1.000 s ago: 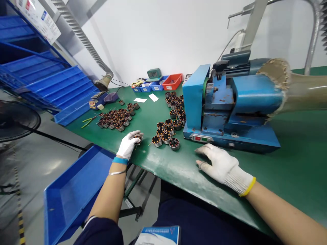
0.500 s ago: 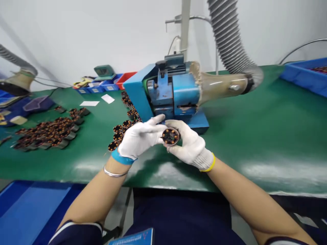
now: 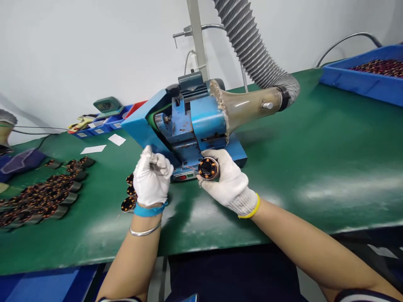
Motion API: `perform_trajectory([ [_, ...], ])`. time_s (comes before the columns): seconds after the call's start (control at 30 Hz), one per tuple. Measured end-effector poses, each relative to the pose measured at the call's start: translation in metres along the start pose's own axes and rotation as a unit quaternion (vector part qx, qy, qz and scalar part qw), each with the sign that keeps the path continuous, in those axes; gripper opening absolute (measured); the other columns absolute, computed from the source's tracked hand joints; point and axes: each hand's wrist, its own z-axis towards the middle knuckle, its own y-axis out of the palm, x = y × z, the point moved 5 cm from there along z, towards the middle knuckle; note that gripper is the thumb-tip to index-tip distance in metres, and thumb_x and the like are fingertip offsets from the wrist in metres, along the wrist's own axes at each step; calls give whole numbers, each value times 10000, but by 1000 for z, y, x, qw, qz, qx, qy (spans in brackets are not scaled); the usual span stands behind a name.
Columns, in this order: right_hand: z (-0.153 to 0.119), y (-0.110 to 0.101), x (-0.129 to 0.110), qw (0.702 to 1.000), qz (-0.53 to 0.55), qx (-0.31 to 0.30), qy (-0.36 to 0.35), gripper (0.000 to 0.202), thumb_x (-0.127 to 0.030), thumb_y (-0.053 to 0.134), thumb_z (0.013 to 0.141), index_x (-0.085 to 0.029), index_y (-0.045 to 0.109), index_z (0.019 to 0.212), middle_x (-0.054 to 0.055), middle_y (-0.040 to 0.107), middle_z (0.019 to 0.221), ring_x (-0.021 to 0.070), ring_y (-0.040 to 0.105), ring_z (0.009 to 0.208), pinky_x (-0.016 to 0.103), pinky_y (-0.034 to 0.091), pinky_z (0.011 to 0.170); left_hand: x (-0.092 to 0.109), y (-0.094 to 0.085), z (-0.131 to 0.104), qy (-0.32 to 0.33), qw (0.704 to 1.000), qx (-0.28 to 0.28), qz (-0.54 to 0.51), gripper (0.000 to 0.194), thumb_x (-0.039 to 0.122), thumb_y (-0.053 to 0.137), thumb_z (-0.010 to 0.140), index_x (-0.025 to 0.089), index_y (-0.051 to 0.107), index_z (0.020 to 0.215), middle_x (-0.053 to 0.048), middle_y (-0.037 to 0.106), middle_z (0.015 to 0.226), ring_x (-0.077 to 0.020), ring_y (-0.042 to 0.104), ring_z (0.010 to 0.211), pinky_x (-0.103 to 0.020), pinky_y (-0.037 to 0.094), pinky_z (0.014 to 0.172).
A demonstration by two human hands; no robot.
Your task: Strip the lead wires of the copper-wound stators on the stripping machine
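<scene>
My right hand (image 3: 225, 178), in a white glove with a yellow cuff, is closed around a motor stator (image 3: 208, 168). The stator's round end, black with copper windings, faces me, and thin wire ends stick out to its left. Left of it, apart from the stator, my gloved left hand (image 3: 153, 178) is raised with curled fingers pressed together; whatever they may pinch is too small to make out. Behind both hands stands a blue belt-driven machine (image 3: 185, 121). A few more stators (image 3: 128, 204) stand on the bench beside my left wrist, partly hidden by the hand.
Many stators (image 3: 47, 195) lie grouped on the green bench (image 3: 299, 167) at left. A blue tray (image 3: 362, 84) of small parts is at the far right. A grey duct hose (image 3: 248, 46) joins the machine's funnel. Small bins (image 3: 107, 123) and white paper slips (image 3: 93, 149) lie at back left.
My left hand has moved away from the stator to the left, its fingers curling closed. My right hand still holds the stator. The view has turned somewhat to the right.
</scene>
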Motion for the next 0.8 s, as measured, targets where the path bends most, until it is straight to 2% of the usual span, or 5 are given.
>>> perform_trajectory([
  [0.23,-10,3,-8,998,25,-10,52,613,-254,635,733,-210,446,1314,88,592,1240,196,662,1009,349,561,921,-25,16,-18,-63,970,-84,220,364,473,723,732,209,529,574,46,495,433,-87,424,350,-228,334,345],
  [0.37,-13,4,-10,999,22,-22,32,563,-218,632,694,-218,495,1240,65,610,1209,184,663,994,326,561,908,-18,21,-5,-84,991,-20,99,355,402,648,781,213,472,538,55,431,396,-69,338,303,-213,209,291],
  [0.47,-10,3,-5,1000,5,10,26,553,-207,656,646,-219,523,1183,51,631,1153,179,668,948,306,566,868,-9,15,1,-12,999,36,26,370,418,594,817,212,446,548,51,447,432,-70,402,344,-202,313,337],
  [0.6,2,-4,10,997,-17,44,56,531,-286,700,639,-191,537,1136,62,669,1057,206,674,906,335,570,840,-24,24,-17,16,987,-23,161,363,504,725,711,213,630,908,-50,707,908,-170,687,740,-275,551,593],
  [0.8,19,-20,22,993,-88,76,-8,490,-382,689,693,-159,532,1101,107,656,1088,244,646,991,366,538,893,-51,51,-29,-18,973,-63,220,604,349,837,636,218,571,1162,-91,679,1169,-245,672,1071,-343,573,868],
])
